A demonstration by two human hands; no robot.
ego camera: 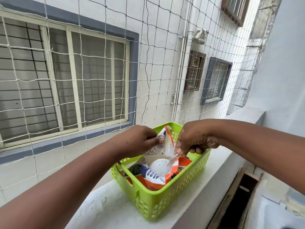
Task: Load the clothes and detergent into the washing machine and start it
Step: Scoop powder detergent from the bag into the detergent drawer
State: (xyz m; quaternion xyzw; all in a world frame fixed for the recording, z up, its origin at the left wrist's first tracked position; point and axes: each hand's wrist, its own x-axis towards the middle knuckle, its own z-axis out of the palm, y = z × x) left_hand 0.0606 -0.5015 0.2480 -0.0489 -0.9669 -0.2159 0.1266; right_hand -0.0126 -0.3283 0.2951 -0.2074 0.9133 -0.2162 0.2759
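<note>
Green basket (158,200) on white ledge (105,205), detergent bag (162,156) inside basket, left hand (140,140) pinching bag's open flap, right hand (196,138) gripping spoon (172,160) dipped in powder (159,167), net (99,63) beyond basket

Both bare forearms reaching forward, converging. Left hand (140,139) with thumb and fingers pinched together, knuckles up. Right hand (194,139) bent down at the wrist, fingers curled, fingertips (179,152) pinched.

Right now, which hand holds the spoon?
The right hand: it pinches the spoon dipped in the powder, while the left hand holds the detergent packet open.
</note>
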